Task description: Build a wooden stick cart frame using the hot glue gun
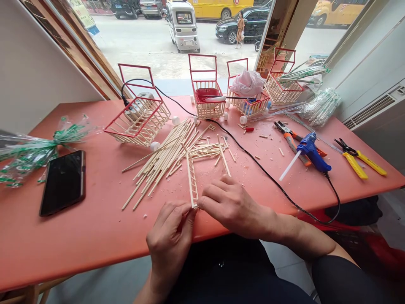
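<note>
A small ladder-like frame of pale wooden sticks (191,179) stands out from my fingertips near the table's front edge. My left hand (172,230) is closed, its thumb and fingers pinching the near end of this frame. Curled over the same end from the right is my right hand (236,207), its fingertips at the frame's corner. Another wooden stick (223,155) runs up from behind my right knuckles; whether that hand grips it is hidden. Just beyond lies a loose pile of thin wooden sticks (167,156), with short cut pieces (205,150) beside it.
Several stick-built carts with red rims, such as this cart (139,120), line the table's back. At right lie a blue glue gun (311,152) with its black cord (253,158), orange-handled pliers (289,141) and yellow-handled cutters (357,160). A phone (63,183) lies left.
</note>
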The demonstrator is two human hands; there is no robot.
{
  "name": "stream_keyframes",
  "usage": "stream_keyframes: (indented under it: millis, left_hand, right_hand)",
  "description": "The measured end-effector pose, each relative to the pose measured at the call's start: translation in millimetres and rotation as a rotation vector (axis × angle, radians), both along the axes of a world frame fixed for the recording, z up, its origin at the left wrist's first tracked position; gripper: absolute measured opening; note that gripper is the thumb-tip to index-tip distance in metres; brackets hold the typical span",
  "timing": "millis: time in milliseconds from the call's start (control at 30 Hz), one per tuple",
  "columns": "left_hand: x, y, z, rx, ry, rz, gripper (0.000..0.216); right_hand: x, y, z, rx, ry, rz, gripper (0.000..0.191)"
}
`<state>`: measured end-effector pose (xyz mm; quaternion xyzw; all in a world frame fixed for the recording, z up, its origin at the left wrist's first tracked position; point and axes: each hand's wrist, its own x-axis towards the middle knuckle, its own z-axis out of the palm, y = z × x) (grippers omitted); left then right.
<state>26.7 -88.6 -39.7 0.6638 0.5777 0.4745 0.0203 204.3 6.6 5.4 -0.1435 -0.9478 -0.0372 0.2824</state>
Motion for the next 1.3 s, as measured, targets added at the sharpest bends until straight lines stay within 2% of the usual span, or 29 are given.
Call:
stream_keyframes:
  millis: [567, 967, 1300]
  left_hand:
    - [-0.3, -0.4, -1.1, 0.009, 0.026, -0.011, 0.016]
    - [-0.5, 0.6, -0.8, 0.021, 0.009, -0.017, 0.017]
    - [-0.3, 0.6, -0.8, 0.005, -0.005, -0.005, 0.014]
  right_hand:
    - [-1.4, 0.1, -1.7, 0.008, 0.037, 0.009, 0.025]
    - [0.1, -1.3, -1.4, -0.006, 0.02, 0.013, 0.018]
    - [-1.2, -0.3, -1.8, 0.01, 0.016, 0.008, 0.029]
